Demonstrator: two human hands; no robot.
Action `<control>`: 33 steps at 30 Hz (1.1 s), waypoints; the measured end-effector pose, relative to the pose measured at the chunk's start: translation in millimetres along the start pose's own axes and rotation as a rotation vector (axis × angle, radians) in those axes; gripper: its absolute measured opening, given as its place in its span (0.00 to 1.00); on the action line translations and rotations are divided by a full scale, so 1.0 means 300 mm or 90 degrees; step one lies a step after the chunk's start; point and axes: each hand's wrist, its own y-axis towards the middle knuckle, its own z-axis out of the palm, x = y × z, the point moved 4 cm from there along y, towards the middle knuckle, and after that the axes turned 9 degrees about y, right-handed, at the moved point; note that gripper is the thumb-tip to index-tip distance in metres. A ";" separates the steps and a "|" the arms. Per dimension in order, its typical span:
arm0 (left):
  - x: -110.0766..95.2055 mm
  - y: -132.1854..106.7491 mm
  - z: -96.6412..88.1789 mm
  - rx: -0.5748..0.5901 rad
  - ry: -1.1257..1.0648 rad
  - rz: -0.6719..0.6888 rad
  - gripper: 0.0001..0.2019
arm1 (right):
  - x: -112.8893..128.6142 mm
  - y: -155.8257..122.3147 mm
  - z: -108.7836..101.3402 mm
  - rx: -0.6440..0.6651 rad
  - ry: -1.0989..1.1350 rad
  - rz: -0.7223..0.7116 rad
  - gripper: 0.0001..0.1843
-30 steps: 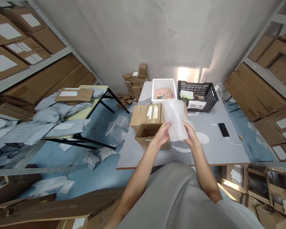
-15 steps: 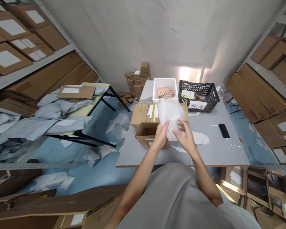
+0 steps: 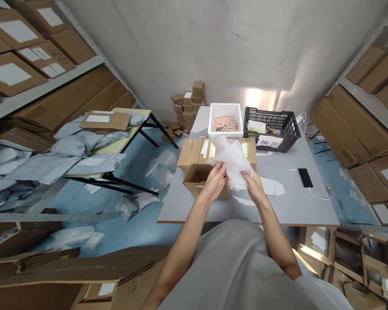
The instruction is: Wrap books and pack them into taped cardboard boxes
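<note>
Both my hands grip a crumpled white foam sheet over the grey table. My left hand pinches its lower left edge, just above a small open cardboard box. My right hand grips the sheet's lower right part with curled fingers. Behind the sheet lies a larger taped cardboard box.
A white foam bin holding colourful packs and a black crate with a label stand at the table's far end. A phone on a cable lies to the right. Shelves of cartons flank both sides; grey mailer bags cover the left table.
The sheet was flat and upright a second ago; my hands have drawn together and bunched it, moving it left and lower toward the small open box.
</note>
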 end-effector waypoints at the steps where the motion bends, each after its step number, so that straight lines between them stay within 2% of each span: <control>1: 0.007 0.001 -0.005 -0.003 0.004 -0.002 0.28 | -0.010 0.002 -0.010 -0.012 -0.016 -0.002 0.33; 5: 0.055 -0.010 -0.031 -0.050 0.036 -0.031 0.30 | -0.040 0.002 -0.078 -0.113 -0.121 -0.057 0.33; 7: 0.082 -0.022 -0.040 -0.070 0.032 -0.037 0.30 | -0.061 -0.005 -0.115 -0.141 -0.149 -0.059 0.38; 9: 0.110 -0.036 -0.041 -0.078 0.013 -0.049 0.30 | -0.097 -0.017 -0.142 -0.122 -0.138 -0.013 0.45; 11: 0.138 -0.048 -0.036 -0.076 -0.003 -0.069 0.30 | -0.138 -0.035 -0.156 -0.081 -0.105 0.046 0.48; 15: 0.169 -0.055 -0.056 -0.072 0.049 -0.074 0.26 | -0.180 -0.056 -0.169 -0.080 -0.095 0.081 0.34; 17: 0.167 -0.049 -0.100 -0.081 0.119 -0.061 0.25 | -0.171 -0.035 -0.165 -0.101 -0.126 0.068 0.27; 19: 0.141 -0.038 -0.174 -0.137 0.195 -0.032 0.29 | -0.147 0.013 -0.141 -0.099 -0.166 0.040 0.25; 22: 0.047 -0.023 -0.306 -0.268 0.329 0.062 0.46 | -0.104 0.114 -0.057 -0.037 -0.213 -0.018 0.24; 23: 0.005 -0.017 -0.342 -0.285 0.387 0.104 0.53 | -0.094 0.149 -0.019 -0.003 -0.226 -0.037 0.24; 24: -0.036 -0.010 -0.371 -0.279 0.452 0.146 0.58 | -0.091 0.182 0.021 0.039 -0.243 -0.050 0.23; 25: -0.072 -0.002 -0.394 -0.250 0.521 0.184 0.59 | -0.094 0.213 0.062 0.087 -0.267 -0.055 0.22; 26: -0.100 0.007 -0.414 -0.210 0.592 0.213 0.55 | -0.107 0.240 0.100 0.139 -0.300 -0.048 0.20; 28: -0.124 0.027 -0.453 -0.120 0.718 0.230 0.40 | -0.157 0.283 0.164 0.239 -0.393 -0.008 0.14; 30: -0.104 0.049 -0.498 -0.052 0.815 0.189 0.29 | -0.232 0.310 0.201 0.290 -0.491 0.063 0.08; 33: -0.018 0.080 -0.565 0.018 0.931 0.052 0.25 | -0.352 0.326 0.225 0.224 -0.512 0.178 0.04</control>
